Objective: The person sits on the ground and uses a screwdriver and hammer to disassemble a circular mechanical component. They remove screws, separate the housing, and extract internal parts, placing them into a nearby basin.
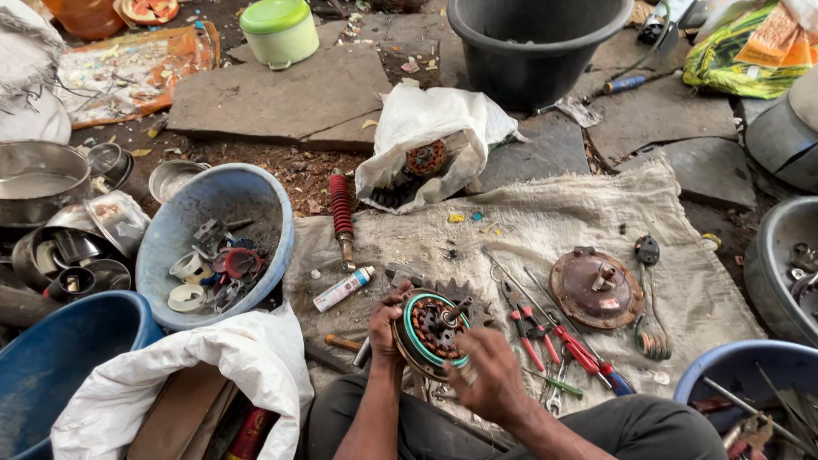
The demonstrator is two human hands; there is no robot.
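My left hand grips the left rim of a round motor stator with copper windings and a green band, tilted up from the sackcloth. The fingers of my right hand close over its lower right edge; whether they pinch a small part is hidden. A dark gear lies just behind the stator. Red-handled pliers and a red screwdriver lie to the right, beside a rusty round cover.
A pale blue tub of small parts stands at left, a dark blue tub and white sack nearer. Beyond are a red shock absorber, a white tube, a white bag of windings and a black bucket.
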